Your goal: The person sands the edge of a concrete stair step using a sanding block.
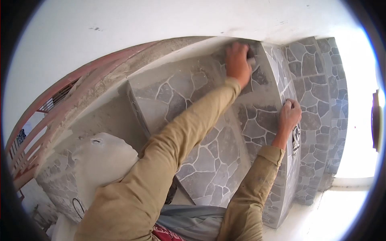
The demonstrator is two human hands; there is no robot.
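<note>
My left hand (238,64) is stretched to the far inner corner of a tiled step, against the white wall, and slightly blurred. Its fingers are closed around a small dark object (251,53) with a paler edge, mostly hidden; its kind cannot be made out. Under it, the stone-pattern tile (259,75) has grey smears over its surface. My right hand (290,112) is closed over the front edge of the same step (276,90), fingers curled with the knuckles up. Nothing loose shows in that hand.
Stone-pattern steps (311,100) continue on the right towards a bright opening. A red-brown railing (86,72) curves along the left. A white sack-like item (106,156) lies at lower left near a thin black loop (78,208). The white wall (193,20) borders the far side.
</note>
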